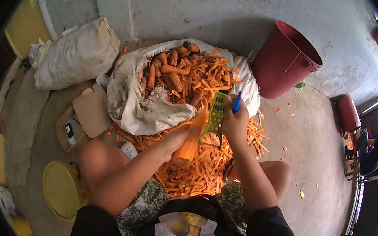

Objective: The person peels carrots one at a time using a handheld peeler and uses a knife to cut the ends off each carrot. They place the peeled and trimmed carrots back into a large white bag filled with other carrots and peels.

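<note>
A peeled orange carrot (pixel 189 146) slants up from my left hand (pixel 175 143), whose fingers are wrapped round it. My right hand (pixel 236 122) is closed on a green perforated plastic tool (pixel 217 113), which stands right beside the carrot's upper part. From the top of that fist sticks a blue handle-like piece (pixel 236 102); its other end is hidden in the hand. Beneath both hands spreads a heap of orange carrot strips (pixel 197 175) between my legs. Just beyond lies an open white woven sack (pixel 131 113) holding unpeeled carrots (pixel 174 70) and more strips.
A tall dark red bin (pixel 274 65) stands by the wall at the right. On the left are a full white sack (pixel 79 56), an open cardboard box (pixel 91 114) and a yellow-lidded bucket (pixel 62 190). A person (pixel 372 154) sits far right near a tipped red container (pixel 349 113).
</note>
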